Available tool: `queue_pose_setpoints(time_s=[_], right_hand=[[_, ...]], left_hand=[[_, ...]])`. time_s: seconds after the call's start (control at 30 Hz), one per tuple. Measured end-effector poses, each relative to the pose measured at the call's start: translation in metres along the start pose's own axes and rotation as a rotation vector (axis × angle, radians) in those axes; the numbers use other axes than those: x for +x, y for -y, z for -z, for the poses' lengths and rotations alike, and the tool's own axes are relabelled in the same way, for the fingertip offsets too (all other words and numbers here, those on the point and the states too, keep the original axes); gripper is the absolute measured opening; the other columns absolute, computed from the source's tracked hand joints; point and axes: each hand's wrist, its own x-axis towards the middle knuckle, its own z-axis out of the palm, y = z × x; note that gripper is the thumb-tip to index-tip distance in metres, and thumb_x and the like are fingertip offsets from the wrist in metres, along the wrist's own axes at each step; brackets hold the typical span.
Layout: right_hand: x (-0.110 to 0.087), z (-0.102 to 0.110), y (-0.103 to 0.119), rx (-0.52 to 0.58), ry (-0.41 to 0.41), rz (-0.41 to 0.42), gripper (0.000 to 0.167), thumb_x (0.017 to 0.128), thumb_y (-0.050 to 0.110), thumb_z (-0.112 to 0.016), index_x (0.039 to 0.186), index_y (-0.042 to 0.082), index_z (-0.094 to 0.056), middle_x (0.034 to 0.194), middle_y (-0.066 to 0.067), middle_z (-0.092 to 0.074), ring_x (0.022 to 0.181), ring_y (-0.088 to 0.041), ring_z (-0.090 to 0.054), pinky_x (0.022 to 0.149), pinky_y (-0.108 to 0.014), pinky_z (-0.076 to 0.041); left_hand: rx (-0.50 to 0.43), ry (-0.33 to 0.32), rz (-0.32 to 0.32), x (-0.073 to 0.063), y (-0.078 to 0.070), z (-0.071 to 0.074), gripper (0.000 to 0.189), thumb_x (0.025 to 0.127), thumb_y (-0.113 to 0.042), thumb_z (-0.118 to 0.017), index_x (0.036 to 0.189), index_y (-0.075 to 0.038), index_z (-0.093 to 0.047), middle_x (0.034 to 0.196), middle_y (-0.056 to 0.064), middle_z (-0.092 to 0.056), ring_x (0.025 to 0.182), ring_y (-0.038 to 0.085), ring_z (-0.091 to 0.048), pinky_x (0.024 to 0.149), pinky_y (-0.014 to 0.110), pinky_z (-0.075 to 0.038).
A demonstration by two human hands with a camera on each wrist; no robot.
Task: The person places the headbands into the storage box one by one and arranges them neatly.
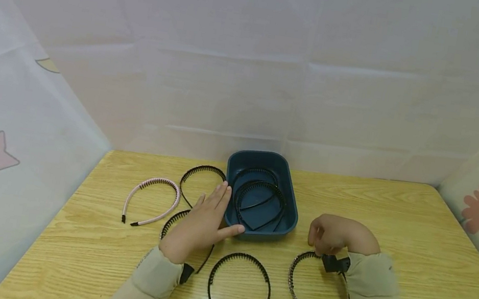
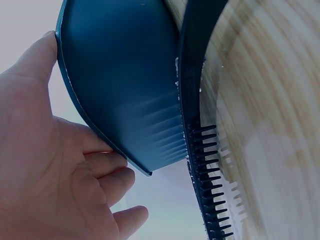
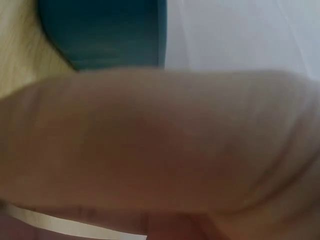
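Observation:
My left hand (image 1: 206,217) lies with its fingers extended along the near left side of a dark blue bin (image 1: 292,212). In the left wrist view its thumb and fingertips touch the bin's rim (image 2: 75,97). Two black toothed headbands (image 1: 264,184) lie in the bin. To the right of the bin, my right hand (image 1: 343,236) has its fingers curled down at the top of a black headband with a speckled band (image 1: 294,294), pinching it there. The right wrist view is blurred and mostly filled by the hand (image 3: 150,145); the fingertips are hidden.
A pink headband (image 1: 160,180) lies at the left of the wooden table (image 1: 433,282). Black headbands lie behind the left hand (image 1: 204,167), partly under it (image 1: 170,222), and at the front middle (image 1: 244,255). A white cloth wall (image 1: 229,91) stands at the back.

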Motion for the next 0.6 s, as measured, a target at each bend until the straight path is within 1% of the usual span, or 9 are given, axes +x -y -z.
queue_pose_setpoints(time_s=[0.13,0.27,0.4,0.5,0.6], right_hand=[[0.0003,-0.0005,-0.0013,-0.029,-0.014,-0.027,0.020,0.080,-0.015,-0.066,0.091,0.002,-0.069,0.075,-0.006,-0.060,0.058,-0.015,-0.044,0.057,-0.029,-0.044],[-0.0002,-0.0001,-0.0019,-0.054,-0.039,-0.042,0.020,0.080,-0.014,-0.066,0.088,0.004,-0.071,0.080,-0.008,-0.066,0.063,-0.017,-0.054,0.060,-0.031,-0.051],[-0.0009,0.0018,-0.0033,-0.075,-0.063,-0.016,0.020,0.081,-0.014,-0.063,0.086,0.003,-0.073,0.083,-0.008,-0.068,0.069,-0.020,-0.060,0.063,-0.035,-0.057],[-0.0005,0.0034,-0.0040,-0.087,-0.078,0.004,0.019,0.082,-0.014,-0.063,0.086,0.002,-0.074,0.082,-0.007,-0.067,0.069,-0.020,-0.061,0.063,-0.036,-0.058],[0.0005,0.0051,-0.0054,-0.097,-0.086,0.024,0.019,0.083,-0.013,-0.063,0.087,0.001,-0.074,0.083,-0.006,-0.066,0.067,-0.019,-0.059,0.061,-0.033,-0.056]], left_hand=[[-0.001,-0.001,-0.004,-0.0001,-0.0006,0.0009,0.104,0.095,-0.072,-0.049,0.162,-0.003,-0.009,0.169,0.013,-0.001,0.156,0.026,-0.004,0.125,0.055,-0.008],[0.007,0.009,0.001,0.0000,-0.0004,0.0007,0.104,0.095,-0.072,-0.048,0.163,-0.004,-0.008,0.169,0.012,-0.001,0.156,0.025,-0.003,0.124,0.055,-0.008],[0.011,0.011,0.003,0.0002,0.0000,0.0002,0.104,0.095,-0.072,-0.048,0.163,-0.004,-0.008,0.169,0.012,0.000,0.156,0.025,-0.003,0.124,0.055,-0.009],[0.005,0.000,0.000,0.0000,-0.0003,0.0000,0.104,0.095,-0.072,-0.049,0.163,-0.004,-0.009,0.169,0.013,-0.001,0.156,0.026,-0.003,0.125,0.055,-0.009],[0.003,-0.009,-0.005,-0.0006,-0.0007,-0.0001,0.104,0.095,-0.071,-0.050,0.162,-0.003,-0.010,0.169,0.013,-0.002,0.156,0.027,-0.003,0.124,0.056,-0.009]])
